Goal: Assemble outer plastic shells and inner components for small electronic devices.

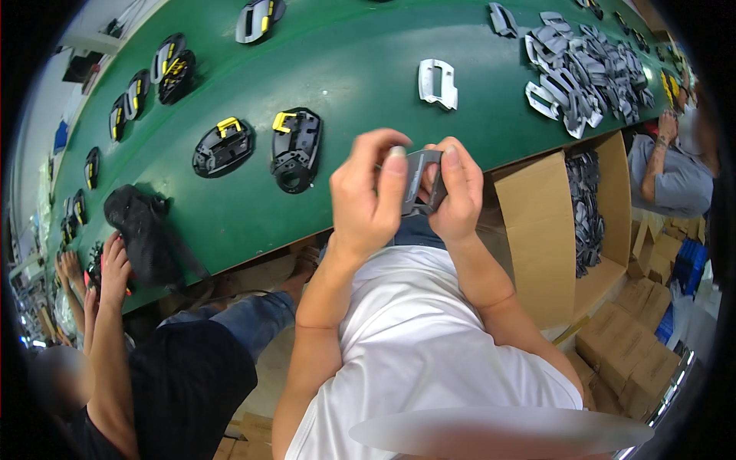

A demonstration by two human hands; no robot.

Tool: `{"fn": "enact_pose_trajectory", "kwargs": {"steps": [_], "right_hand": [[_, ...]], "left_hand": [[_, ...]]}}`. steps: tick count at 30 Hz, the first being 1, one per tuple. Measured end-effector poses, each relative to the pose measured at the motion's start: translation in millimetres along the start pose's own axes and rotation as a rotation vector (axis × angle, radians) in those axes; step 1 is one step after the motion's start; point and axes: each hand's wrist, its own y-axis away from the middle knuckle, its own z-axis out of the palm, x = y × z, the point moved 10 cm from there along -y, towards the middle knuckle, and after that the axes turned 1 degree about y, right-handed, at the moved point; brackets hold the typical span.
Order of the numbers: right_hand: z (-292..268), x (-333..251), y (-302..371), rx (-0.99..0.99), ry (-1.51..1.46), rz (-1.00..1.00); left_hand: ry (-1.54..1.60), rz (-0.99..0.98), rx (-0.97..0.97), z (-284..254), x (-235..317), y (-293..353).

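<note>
Above the table's front edge, my left hand (366, 195) and my right hand (458, 188) hold a dark grey plastic frame (414, 178) between them. Fingers and thumb of each hand close on one side of it, and the open middle of the frame shows in part. Beyond my hands, a pale grey frame (426, 80) of similar shape lies on the green table (368, 84). To the left of my hands lie two dark oval housings, the nearer one (296, 142) and the other (222, 151), each with a yellow piece at its far end.
A heap of grey frames (590, 73) covers the table's right part. An open cardboard box (537, 238) of dark parts stands at my right. A black bag (138, 230) lies at the left edge, beside a co-worker's hand (115, 268). Another person (675, 172) sits at far right.
</note>
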Motion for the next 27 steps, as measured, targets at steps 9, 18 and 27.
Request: {"fn": "enact_pose_trajectory", "kwargs": {"steps": [9,18,27], "right_hand": [[-20.1,-4.6,-10.3,0.051,0.183,-0.004],[-23.8,-5.4,-19.6,0.025,-0.080,0.023],[23.0,-16.7,-24.6,-0.095,0.288,-0.064]], "left_hand": [[-1.125,-0.065,0.265,-82.7,-33.5,4.1],[-0.165,-0.310,0.194,-63.1,-53.6,9.6],[0.115,-0.306,-0.032,-20.2,-45.9,11.3]]}}
